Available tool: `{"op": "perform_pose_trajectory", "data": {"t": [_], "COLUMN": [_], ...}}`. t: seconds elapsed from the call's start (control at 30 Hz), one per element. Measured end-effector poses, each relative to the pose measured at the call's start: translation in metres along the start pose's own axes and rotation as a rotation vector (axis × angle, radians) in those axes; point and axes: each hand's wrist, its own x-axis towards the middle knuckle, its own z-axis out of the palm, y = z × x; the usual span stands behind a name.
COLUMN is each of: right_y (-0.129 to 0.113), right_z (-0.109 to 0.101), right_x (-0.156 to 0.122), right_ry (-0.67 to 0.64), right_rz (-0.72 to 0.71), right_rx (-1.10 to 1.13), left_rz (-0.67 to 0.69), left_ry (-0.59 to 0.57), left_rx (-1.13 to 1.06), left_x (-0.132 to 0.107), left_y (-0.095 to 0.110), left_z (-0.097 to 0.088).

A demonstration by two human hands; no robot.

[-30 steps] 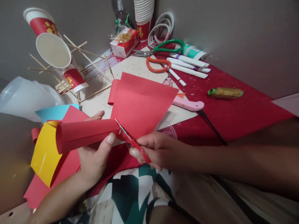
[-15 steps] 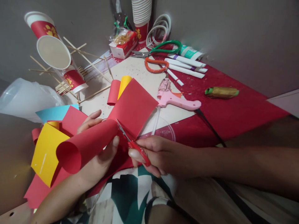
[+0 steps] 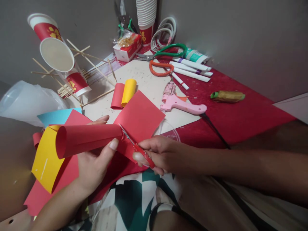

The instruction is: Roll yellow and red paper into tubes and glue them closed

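Observation:
A sheet of red paper [image 3: 141, 117] lies flat at one end and curls into a loose roll towards my left. Pinching the rolled part from below, thumb in front and fingers behind, is my left hand [image 3: 96, 160]. My right hand [image 3: 158, 154] grips small red-handled scissors [image 3: 141, 153], whose blades lie at the paper where the roll meets the flat part. Just beyond the sheet stand a short red paper tube [image 3: 117, 96] and a yellow paper tube [image 3: 129, 92]. Beneath my left arm are a yellow paper piece [image 3: 45, 157] and more red paper.
A pink glue gun [image 3: 180, 106] with a black cord lies right of the paper. Larger scissors [image 3: 160, 69], white paper sticks [image 3: 190, 70] and a gold thread spool [image 3: 227, 96] lie beyond. Paper cups on a stick frame [image 3: 96, 69] stand at the left, near a stack of cups [image 3: 146, 19].
The rolled end has flattened and tipped upward in my left hand. The flat part has shifted slightly down and right, and the scissors have moved little.

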Motion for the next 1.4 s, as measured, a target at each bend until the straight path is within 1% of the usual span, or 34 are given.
{"op": "perform_pose_trajectory", "data": {"t": [0.23,0.37,0.5,0.67,0.87,1.0,1.2,1.4], "right_y": [0.000,0.007,0.014,0.009,0.002,0.002,0.005,0.005], "right_z": [0.000,0.003,0.003,0.003,0.001,0.001,0.004,0.003], "right_x": [0.000,0.000,0.002,0.003,-0.001,-0.002,-0.002,-0.003], "right_ry": [0.009,0.013,0.015,0.038,0.001,-0.032,-0.021,-0.019], "right_rz": [-0.037,-0.040,-0.043,-0.058,-0.051,-0.052,-0.069,-0.085], "right_rx": [0.094,0.147,0.174,0.150,0.181,0.187,0.234,0.202], "left_rz": [-0.023,-0.033,-0.030,-0.016,-0.007,0.018,0.013,0.011], "left_ry": [-0.015,-0.026,-0.037,-0.050,-0.090,-0.084,-0.089,-0.087], "left_rx": [-0.018,-0.035,-0.007,-0.044,-0.072,-0.068,-0.066,-0.061], "left_x": [-0.001,-0.002,-0.002,-0.002,-0.002,-0.002,-0.001,-0.002], "left_y": [0.000,0.000,0.001,0.001,-0.001,-0.001,0.001,0.003], "left_z": [0.002,0.002,0.001,0.000,-0.001,-0.001,0.000,0.000]}}
